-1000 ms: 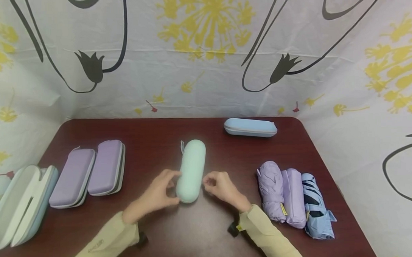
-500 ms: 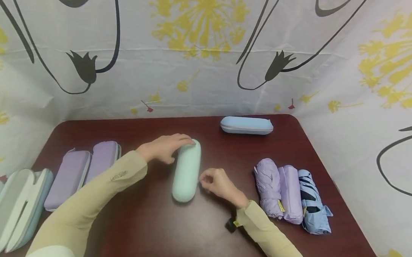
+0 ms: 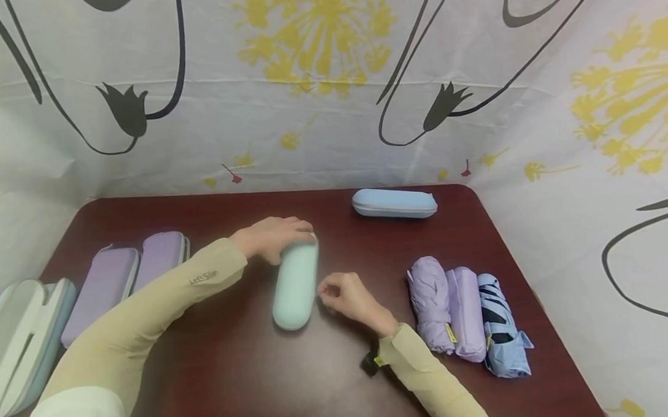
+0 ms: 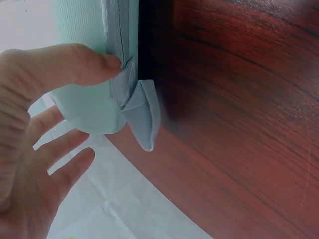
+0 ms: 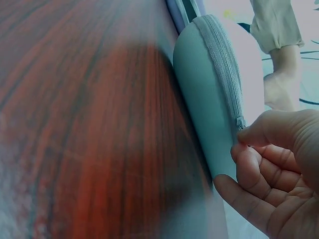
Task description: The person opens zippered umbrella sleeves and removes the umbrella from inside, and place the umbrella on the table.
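A mint-green zippered case (image 3: 295,287), long with rounded ends, lies at mid-table. My left hand (image 3: 278,237) grips its far end; in the left wrist view the thumb (image 4: 94,67) presses by the zipper's end, above a grey fabric tab (image 4: 142,114), with fingers on the opposite side. At the case's right side is my right hand (image 3: 350,295). Thumb and forefinger pinch the small zipper pull (image 5: 240,123), seen in the right wrist view; the pull is mostly hidden by the fingertips. The zipper (image 5: 224,64) looks closed along the visible stretch.
Two purple cases (image 3: 101,292) and an open pale-blue case (image 3: 25,345) lie at left. A light-blue case (image 3: 395,203) sits at the back right. To the right lie folded umbrellas: two purple (image 3: 431,304) and one blue (image 3: 503,331). Patterned cloth (image 3: 314,140) surrounds the table (image 3: 283,385).
My left hand has moved from the near left side of the mint case to its far end and now holds it there. The right hand stays at the case's right side.
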Demonstrator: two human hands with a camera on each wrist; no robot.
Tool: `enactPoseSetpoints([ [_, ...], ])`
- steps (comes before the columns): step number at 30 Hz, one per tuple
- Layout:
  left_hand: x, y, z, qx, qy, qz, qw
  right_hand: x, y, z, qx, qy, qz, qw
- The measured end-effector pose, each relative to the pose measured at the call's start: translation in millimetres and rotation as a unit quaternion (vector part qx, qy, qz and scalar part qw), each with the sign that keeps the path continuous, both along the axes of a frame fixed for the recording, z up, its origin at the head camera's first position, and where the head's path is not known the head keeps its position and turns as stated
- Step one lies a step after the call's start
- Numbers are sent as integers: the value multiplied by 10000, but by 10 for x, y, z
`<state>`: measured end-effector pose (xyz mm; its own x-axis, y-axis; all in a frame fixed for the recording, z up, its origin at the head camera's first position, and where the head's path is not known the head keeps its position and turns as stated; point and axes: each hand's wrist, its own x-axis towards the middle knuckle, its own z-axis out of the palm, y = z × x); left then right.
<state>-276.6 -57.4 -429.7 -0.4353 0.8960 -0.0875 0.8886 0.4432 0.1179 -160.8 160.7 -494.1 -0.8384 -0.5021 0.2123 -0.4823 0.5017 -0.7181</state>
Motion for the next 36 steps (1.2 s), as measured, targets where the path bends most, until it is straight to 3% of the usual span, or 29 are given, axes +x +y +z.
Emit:
enactPoseSetpoints([
  [6,-3,-80,0,276,-115,141,9995,21,-13,23,74,235,-34,9997],
  [15,24,-173,-92,364,-117,522,9979,55,37,25,244,662,-55,9975],
  [27,17,-213,-185,518,-92,680,9963,201,166,37,176,1118,167,9934],
  [36,66,-278,-256,907,-203,1001,9906,261,261,15,-21,1141,7,9935],
])
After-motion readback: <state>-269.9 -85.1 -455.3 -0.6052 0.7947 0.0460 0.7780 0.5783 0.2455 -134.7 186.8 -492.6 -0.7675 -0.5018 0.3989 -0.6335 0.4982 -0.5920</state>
